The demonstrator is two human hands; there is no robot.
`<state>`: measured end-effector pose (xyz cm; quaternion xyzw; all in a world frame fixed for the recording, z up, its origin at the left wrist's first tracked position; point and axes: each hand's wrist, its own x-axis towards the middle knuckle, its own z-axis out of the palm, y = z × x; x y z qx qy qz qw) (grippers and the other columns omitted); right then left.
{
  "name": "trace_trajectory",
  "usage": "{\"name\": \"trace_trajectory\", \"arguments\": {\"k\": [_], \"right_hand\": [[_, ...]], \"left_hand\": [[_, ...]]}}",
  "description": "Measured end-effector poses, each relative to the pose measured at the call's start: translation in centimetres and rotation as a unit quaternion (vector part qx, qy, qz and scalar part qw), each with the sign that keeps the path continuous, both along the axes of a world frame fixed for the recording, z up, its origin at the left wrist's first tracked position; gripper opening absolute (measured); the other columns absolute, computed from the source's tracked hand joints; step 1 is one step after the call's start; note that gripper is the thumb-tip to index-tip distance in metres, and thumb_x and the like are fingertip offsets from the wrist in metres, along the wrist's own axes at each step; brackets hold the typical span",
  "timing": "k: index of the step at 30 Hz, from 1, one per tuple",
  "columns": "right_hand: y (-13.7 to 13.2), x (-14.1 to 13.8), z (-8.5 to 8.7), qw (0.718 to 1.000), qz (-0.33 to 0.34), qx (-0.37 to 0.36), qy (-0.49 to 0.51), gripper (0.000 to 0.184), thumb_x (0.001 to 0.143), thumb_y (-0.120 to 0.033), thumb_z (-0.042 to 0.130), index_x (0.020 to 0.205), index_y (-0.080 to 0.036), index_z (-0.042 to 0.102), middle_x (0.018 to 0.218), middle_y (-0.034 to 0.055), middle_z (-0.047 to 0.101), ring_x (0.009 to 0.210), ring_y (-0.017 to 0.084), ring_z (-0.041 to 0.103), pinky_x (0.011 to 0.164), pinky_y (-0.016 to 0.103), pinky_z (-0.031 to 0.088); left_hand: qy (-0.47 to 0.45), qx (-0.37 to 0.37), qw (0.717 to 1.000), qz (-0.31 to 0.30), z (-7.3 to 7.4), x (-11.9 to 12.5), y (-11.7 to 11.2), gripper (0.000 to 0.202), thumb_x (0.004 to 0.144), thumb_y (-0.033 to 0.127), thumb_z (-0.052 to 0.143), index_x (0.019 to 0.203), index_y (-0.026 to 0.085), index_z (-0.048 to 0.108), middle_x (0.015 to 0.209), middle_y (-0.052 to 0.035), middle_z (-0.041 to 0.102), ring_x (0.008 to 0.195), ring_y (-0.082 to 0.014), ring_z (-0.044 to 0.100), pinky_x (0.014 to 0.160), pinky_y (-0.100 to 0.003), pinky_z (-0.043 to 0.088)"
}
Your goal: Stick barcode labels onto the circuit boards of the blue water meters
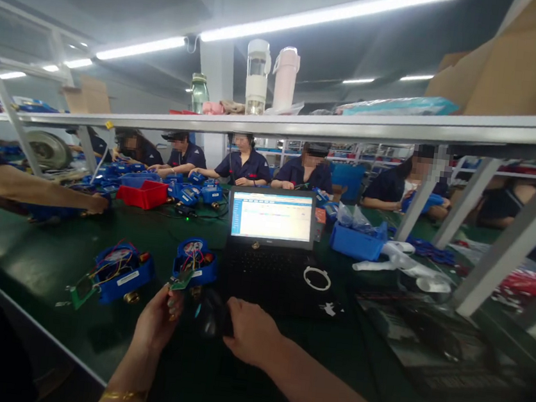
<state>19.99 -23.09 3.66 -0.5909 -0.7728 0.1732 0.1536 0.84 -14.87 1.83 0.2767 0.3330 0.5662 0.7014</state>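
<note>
My left hand (158,317) pinches the edge of a small green circuit board (181,280). Wires run from that board into an open blue meter housing (202,271) on the green table, just beyond my fingers. My right hand (250,331) is wrapped round a black handheld scanner (211,316), dark and slightly blurred, its head facing the board. To the left lies a second open blue housing (126,278) with red and yellow wires, a brass fitting and its own green board (83,291) hanging out.
A laptop (270,217) with a lit screen stands behind my hands, a white ring (317,278) on it. Around it are a red bin (141,194), a blue bin (359,240) and white plastic parts (403,266). A co-worker's arm (32,190) reaches in from the left. A shelf (305,126) crosses above.
</note>
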Motion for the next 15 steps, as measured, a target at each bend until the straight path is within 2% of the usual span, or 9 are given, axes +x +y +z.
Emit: {"name": "trace_trajectory", "arguments": {"k": [4, 7, 8, 10, 12, 15], "right_hand": [[-1.3, 0.9, -0.9, 0.998, 0.045, -0.015, -0.032, 0.048, 0.069, -0.032, 0.069, 0.11, -0.012, 0.056, 0.107, 0.0135, 0.062, 0.095, 0.03, 0.061, 0.081, 0.043, 0.051], [-3.1, 3.9, -1.6, 0.999, 0.045, 0.011, -0.01, 0.067, 0.064, -0.044, 0.074, 0.121, -0.016, 0.054, 0.117, 0.0123, 0.059, 0.101, 0.03, 0.058, 0.086, 0.044, 0.049], [-3.7, 5.8, -1.9, 0.999, 0.024, 0.04, 0.007, 0.067, 0.066, -0.046, 0.072, 0.124, -0.018, 0.052, 0.12, 0.0111, 0.058, 0.105, 0.029, 0.057, 0.09, 0.043, 0.048], [-5.1, 10.7, -2.8, 0.989, -0.068, 0.126, 0.025, 0.048, 0.08, -0.039, 0.06, 0.124, -0.02, 0.052, 0.122, 0.0099, 0.057, 0.112, 0.025, 0.054, 0.096, 0.041, 0.044], [-6.6, 16.8, -4.2, 0.953, -0.199, 0.23, -0.005, 0.034, 0.088, -0.032, 0.045, 0.117, -0.019, 0.056, 0.118, 0.0119, 0.06, 0.112, 0.026, 0.055, 0.099, 0.044, 0.043], [-9.2, 25.3, -7.2, 0.891, -0.318, 0.308, -0.097, 0.04, 0.087, -0.038, 0.044, 0.116, -0.014, 0.058, 0.117, 0.0155, 0.061, 0.112, 0.03, 0.055, 0.1, 0.048, 0.042]], "left_hand": [[0.07, 0.01, 0.997, 0.038, 0.3, 0.2, -0.5, 0.035, 0.09, 0.017, 0.042, 0.056, 0.015, 0.049, 0.051, 0.0018, 0.039, 0.043, -0.0087, 0.035, 0.038, -0.017, 0.034], [0.118, 0.011, 0.991, 0.061, 0.5, 0.3, -0.8, 0.032, 0.09, 0.017, 0.044, 0.06, 0.016, 0.054, 0.054, 0.0006, 0.045, 0.046, -0.0102, 0.04, 0.04, -0.018, 0.037], [0.133, 0.007, 0.989, 0.068, 0.5, 0.2, -0.9, 0.03, 0.089, 0.017, 0.045, 0.061, 0.016, 0.055, 0.055, 0.0008, 0.046, 0.047, -0.0106, 0.041, 0.04, -0.018, 0.038], [0.163, -0.013, 0.983, 0.081, 0.4, 0.1, -0.8, 0.027, 0.088, 0.016, 0.048, 0.063, 0.017, 0.057, 0.055, 0.0011, 0.047, 0.047, -0.0114, 0.043, 0.04, -0.018, 0.039], [0.193, -0.043, 0.975, 0.101, 0.1, -0.3, -0.6, 0.019, 0.086, 0.017, 0.051, 0.07, 0.019, 0.061, 0.06, 0.0003, 0.053, 0.051, -0.0132, 0.049, 0.042, -0.019, 0.044], [0.225, -0.069, 0.963, 0.127, -0.7, -0.9, 0.1, 0.006, 0.082, 0.021, 0.06, 0.084, 0.023, 0.065, 0.072, -0.0024, 0.061, 0.06, -0.0168, 0.057, 0.045, -0.022, 0.049]]}}
